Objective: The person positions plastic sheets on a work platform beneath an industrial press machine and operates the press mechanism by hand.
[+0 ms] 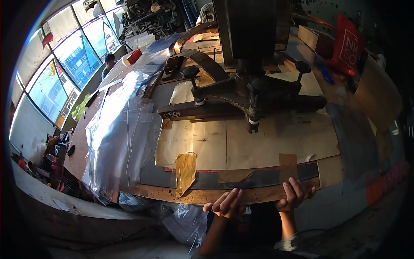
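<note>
A wooden board (151, 192) runs along the near side of the work surface, under a dark sheet (205, 180) and a pale, taped panel (267, 144). My left hand (225, 203) grips the board's front edge near its middle, fingers over the top. Farther right, my right hand (295, 195) holds the same edge, just below a strip of brown tape (288, 166). The palms are mostly hidden. Yellow tape (186, 175) hangs across the board left of my hands. Above the panel stands a dark metal press head (252, 93) over a heavy metal bar (198, 111).
Clear plastic sheets (118, 134) cover the table's left side. A curved strip (202, 62) lies behind the press. At right are a cardboard box (315, 39) and a red bag (346, 45). Another person (109, 62) is by the windows; a grey sleeve (206, 13) shows at the back.
</note>
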`<state>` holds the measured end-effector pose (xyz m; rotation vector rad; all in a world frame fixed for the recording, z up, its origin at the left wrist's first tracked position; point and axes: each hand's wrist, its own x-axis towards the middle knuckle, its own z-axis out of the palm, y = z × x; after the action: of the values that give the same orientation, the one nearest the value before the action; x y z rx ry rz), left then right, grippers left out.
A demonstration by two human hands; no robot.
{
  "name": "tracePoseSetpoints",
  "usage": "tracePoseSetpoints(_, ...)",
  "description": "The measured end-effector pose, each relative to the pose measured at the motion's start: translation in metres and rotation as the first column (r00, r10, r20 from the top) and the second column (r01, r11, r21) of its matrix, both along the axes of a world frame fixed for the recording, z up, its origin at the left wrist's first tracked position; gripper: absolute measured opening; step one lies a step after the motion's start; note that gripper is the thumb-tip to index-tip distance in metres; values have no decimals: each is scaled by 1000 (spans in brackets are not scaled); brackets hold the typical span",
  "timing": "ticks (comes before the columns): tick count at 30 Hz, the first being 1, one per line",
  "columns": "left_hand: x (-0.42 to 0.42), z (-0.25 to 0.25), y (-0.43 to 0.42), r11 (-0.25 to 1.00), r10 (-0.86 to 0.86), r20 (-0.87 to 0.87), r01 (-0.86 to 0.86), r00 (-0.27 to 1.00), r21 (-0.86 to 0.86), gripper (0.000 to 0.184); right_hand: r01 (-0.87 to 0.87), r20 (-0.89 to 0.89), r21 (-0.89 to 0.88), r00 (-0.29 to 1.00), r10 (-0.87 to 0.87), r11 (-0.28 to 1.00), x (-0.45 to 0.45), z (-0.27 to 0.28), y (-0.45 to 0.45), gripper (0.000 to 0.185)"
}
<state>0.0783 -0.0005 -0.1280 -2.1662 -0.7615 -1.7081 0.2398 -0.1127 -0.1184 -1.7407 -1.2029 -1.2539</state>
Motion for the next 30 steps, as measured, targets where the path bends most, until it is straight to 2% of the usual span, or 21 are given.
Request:
tracePoseSetpoints(14, -2, -2, -3, 998, -14, -8, 14, 1000, -53, 37, -28, 35, 26, 999, 27, 999, 4, 1, 2, 46)
tracePoseSetpoints(25, 1, 8, -3, 999, -6, 2, 6, 1000, -38, 44, -28, 13, 9, 1000, 28, 1000, 2, 3, 1, 46)
tracePoseSetpoints(30, -1, 6, -4, 997, -24, -12, 23, 1000, -76, 40, -23, -13, -8, 1000, 23, 1000, 1, 3, 0, 48)
